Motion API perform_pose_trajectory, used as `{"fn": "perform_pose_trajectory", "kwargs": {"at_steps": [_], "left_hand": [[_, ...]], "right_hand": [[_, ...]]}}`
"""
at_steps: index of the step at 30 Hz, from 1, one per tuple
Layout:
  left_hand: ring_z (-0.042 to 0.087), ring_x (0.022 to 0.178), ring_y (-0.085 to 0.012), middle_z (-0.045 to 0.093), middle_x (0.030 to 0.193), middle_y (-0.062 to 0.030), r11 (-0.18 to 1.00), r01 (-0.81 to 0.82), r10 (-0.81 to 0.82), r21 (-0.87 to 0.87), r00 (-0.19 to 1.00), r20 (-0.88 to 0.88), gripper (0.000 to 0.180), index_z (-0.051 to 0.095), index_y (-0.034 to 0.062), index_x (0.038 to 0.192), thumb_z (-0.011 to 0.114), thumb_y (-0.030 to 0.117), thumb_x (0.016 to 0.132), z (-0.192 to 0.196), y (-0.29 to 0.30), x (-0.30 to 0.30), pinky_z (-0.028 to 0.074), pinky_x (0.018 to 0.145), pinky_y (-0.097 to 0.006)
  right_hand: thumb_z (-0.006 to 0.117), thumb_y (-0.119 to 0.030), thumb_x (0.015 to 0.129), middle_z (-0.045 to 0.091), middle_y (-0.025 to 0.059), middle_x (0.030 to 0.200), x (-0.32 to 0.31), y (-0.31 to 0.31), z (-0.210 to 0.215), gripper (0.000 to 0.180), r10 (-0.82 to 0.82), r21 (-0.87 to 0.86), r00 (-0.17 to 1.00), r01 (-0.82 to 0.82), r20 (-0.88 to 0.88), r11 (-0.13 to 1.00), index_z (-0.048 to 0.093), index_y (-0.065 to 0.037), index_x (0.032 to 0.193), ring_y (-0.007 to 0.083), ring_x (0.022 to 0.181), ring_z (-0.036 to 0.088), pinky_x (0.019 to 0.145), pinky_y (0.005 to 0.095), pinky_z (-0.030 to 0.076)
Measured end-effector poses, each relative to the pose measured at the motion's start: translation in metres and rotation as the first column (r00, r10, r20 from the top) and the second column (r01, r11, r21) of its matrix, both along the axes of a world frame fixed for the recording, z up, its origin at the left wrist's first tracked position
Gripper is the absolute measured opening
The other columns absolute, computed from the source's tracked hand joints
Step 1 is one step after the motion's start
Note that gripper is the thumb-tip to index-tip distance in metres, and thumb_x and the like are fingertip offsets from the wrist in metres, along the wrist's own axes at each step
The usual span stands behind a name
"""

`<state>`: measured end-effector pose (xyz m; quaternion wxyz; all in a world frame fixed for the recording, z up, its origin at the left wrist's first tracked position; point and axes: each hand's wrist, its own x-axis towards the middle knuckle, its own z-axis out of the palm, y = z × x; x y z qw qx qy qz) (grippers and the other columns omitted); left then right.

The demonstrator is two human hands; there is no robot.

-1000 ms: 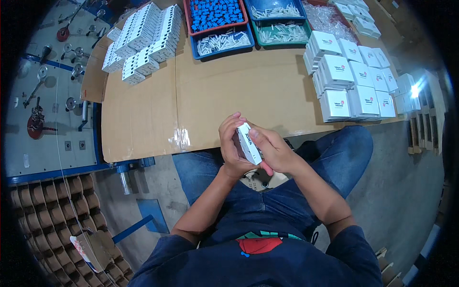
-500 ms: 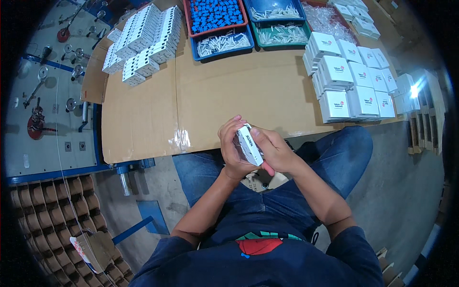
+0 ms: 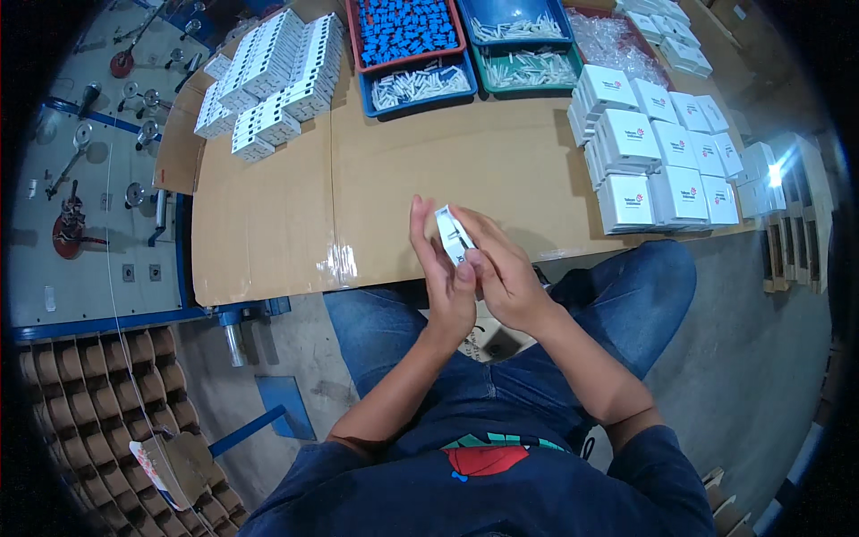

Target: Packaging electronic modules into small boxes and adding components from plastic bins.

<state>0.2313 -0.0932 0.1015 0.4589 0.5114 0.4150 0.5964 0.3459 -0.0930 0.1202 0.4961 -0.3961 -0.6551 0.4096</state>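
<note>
A small white plastic box (image 3: 454,234) with a narrow printed side stands tilted between my hands, above my lap and close to the table's front edge. My right hand (image 3: 506,273) is closed on it, fingers along its right side and thumb at its near end. My left hand (image 3: 440,282) is open on the other side, fingers stretched upward and slightly blurred, thumb by the box's lower end. Whether the left palm presses on the box is hidden.
Cardboard covers the table (image 3: 429,170). White slotted housings (image 3: 268,72) are stacked at far left, finished-looking white boxes (image 3: 680,170) at right. Behind stand a red bin (image 3: 360,58) of blue parts, blue and green trays (image 3: 528,88) of white pieces, and clear plastic parts (image 3: 617,40).
The white box has turned more upright and moved slightly up and left. My left fingers, curled round it before, are now straightened; my right hand has shifted its grip.
</note>
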Motion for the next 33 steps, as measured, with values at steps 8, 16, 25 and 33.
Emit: {"fn": "perform_pose_trajectory", "kwargs": {"at_steps": [8, 16, 25, 33], "left_hand": [[0.042, 0.139, -0.0231, 0.033, 0.159, -0.0171, 0.998, 0.056, -0.051, -0.023, 0.980, 0.192, 0.106, 0.008, 0.0024, 0.165, 0.060, 0.064, 0.097, 0.002, -0.009, 0.008, 0.035, 0.115, -0.035], [0.044, 0.137, -0.0230, 0.039, 0.155, -0.0183, 0.997, 0.080, -0.074, -0.018, 0.972, 0.221, 0.105, 0.008, 0.0010, 0.165, 0.058, 0.065, 0.098, 0.002, -0.014, 0.007, 0.035, 0.114, -0.035], [0.040, 0.144, -0.0263, 0.039, 0.157, -0.0215, 0.998, 0.057, -0.057, 0.006, 0.972, 0.229, 0.103, 0.009, -0.0009, 0.164, 0.058, 0.063, 0.099, -0.001, -0.012, 0.008, 0.028, 0.121, -0.039], [0.042, 0.143, -0.0253, 0.043, 0.154, -0.0184, 0.999, 0.047, -0.047, 0.006, 0.985, 0.165, 0.088, 0.013, 0.0006, 0.164, 0.049, 0.057, 0.106, 0.000, -0.007, 0.008, 0.030, 0.120, -0.038]], "right_hand": [[0.047, -0.023, 0.107, 0.051, 0.0310, 0.148, -0.003, -0.004, 0.001, 0.047, -0.071, 0.169, 0.996, 0.061, 0.050, 0.984, 0.051, 0.001, 0.148, 0.0473, 0.135, 0.052, 0.112, 0.0462, 0.043], [0.045, -0.021, 0.107, 0.053, 0.0313, 0.147, -0.007, -0.007, -0.002, 0.045, -0.102, 0.215, 0.992, 0.085, 0.069, 0.973, 0.054, 0.002, 0.145, 0.0473, 0.135, 0.054, 0.113, 0.0477, 0.043], [0.047, -0.016, 0.106, 0.057, 0.0293, 0.143, -0.009, -0.010, 0.003, 0.045, -0.109, 0.188, 0.992, 0.097, 0.055, 0.977, 0.053, 0.004, 0.145, 0.0443, 0.135, 0.055, 0.113, 0.0465, 0.043], [0.049, -0.021, 0.107, 0.057, 0.0267, 0.145, -0.002, -0.005, 0.002, 0.048, -0.108, 0.128, 0.993, 0.101, 0.050, 0.987, 0.051, 0.005, 0.147, 0.0428, 0.135, 0.054, 0.113, 0.0455, 0.043]]}}
